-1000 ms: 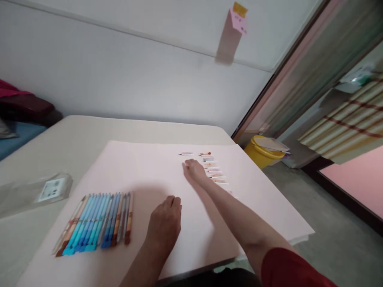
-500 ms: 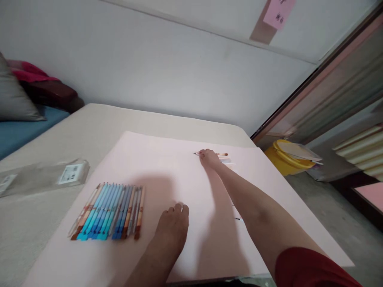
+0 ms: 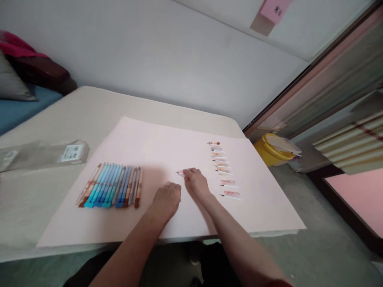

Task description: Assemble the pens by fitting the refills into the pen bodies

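Observation:
Near the middle of the pale pink sheet [image 3: 167,143], my right hand [image 3: 196,182] is closed on slim white pens [image 3: 180,173], with dark tips sticking out to the left of the fingers. Their other ends are under the hand. My left hand [image 3: 166,197] rests just left of it, fingers curled in; whatever they hold, if anything, is hidden. To the left lies a tight row of pens [image 3: 112,185] in blue, turquoise, brown and clear shades. A spaced column of slim pens [image 3: 230,194] with pinkish and orange barrels lies at the right, tips pointing left.
A clear plastic bag [image 3: 44,156] with white labels lies on the cream-covered table [image 3: 89,103]. A yellow bucket [image 3: 271,150] stands on the floor at the right. Behind the table is a white wall [image 3: 149,56]. A grey cushion [image 3: 13,83] sits at far left.
My right hand has moved left and nearer from the top of the right column, pens in its fingers. The column is now uncovered. The camera view has shifted; my hands are closer together.

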Motion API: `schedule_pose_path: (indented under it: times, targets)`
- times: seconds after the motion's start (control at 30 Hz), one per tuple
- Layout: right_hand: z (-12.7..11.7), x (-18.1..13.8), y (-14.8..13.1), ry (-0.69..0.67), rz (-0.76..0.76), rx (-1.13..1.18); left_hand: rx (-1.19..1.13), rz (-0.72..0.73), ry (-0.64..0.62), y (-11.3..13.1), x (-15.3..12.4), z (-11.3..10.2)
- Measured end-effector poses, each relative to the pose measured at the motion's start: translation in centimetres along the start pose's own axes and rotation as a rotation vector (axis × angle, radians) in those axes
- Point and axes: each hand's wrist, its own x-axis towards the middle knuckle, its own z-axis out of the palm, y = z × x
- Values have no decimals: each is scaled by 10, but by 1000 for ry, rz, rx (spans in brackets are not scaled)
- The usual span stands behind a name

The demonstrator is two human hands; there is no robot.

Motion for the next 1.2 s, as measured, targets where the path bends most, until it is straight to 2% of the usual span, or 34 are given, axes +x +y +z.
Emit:
schedule_pose_path:
  times: [0.1, 0.2, 0.33, 0.47, 0.6, 0.7, 0.83, 0.97, 1.1, 1.2]
  targets:
    - [2, -26, -17, 5, -28, 21, 22, -20, -3, -2, -5, -3]
    - [-1, -35, -24, -35, -48, 57, 55, -36, -2, -6, -9, -5]
    - [-14, -37, -13, -76, -30, 122, 78, -77, -39, -14, -13, -6]
    - [-28, -38, 6, -77, 8, 89, 78, -132, -84, -19, -14, -10]
    - [-32, -43, 13, -144, 45, 50, -21, -217, 3, -17, -7, -19]
    - [-28, -46, 6, -141, -9, 79, -276, -245, 144, -16, 2, -21]
    - [-22, -47, -8, -142, -54, 72, -757, -269, 296, -17, 13, -19]
    - [-18, -47, -15, -152, -98, 67, -1256, -349, 400, -14, 12, -19]
    - [-17, -46, -15, -123, -93, 79, -1544, -429, 481, -15, 7, -22]
    - [-14, -46, -16, -167, -90, 64, -1745, -472, 501, -20, 6, -21]
